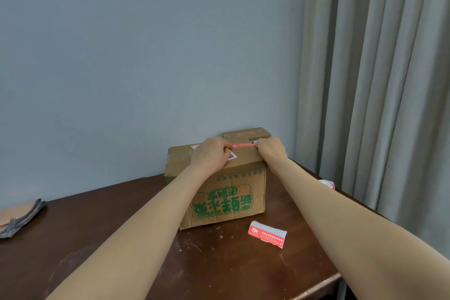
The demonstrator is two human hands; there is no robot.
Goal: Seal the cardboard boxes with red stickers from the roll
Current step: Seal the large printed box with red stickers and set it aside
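Observation:
A large cardboard box [229, 192] with green print stands on the dark wooden table [121, 238] against the wall. A red sticker [244, 145] lies stretched across its top. My left hand [211, 152] pinches the sticker's left end and my right hand [270, 149] pinches its right end, both resting on the box top. Behind it stands a smaller cardboard box [246, 133] with a red sticker along its top. A loose red-and-white sticker piece [267, 234] lies on the table in front of the big box. The sticker roll [327, 184] shows partly behind my right forearm.
A flat cardboard piece with a grey cloth [19, 217] lies at the table's left edge. Grey curtains [379, 80] hang at the right, close to the table's right edge. A blue-grey wall stands directly behind the boxes.

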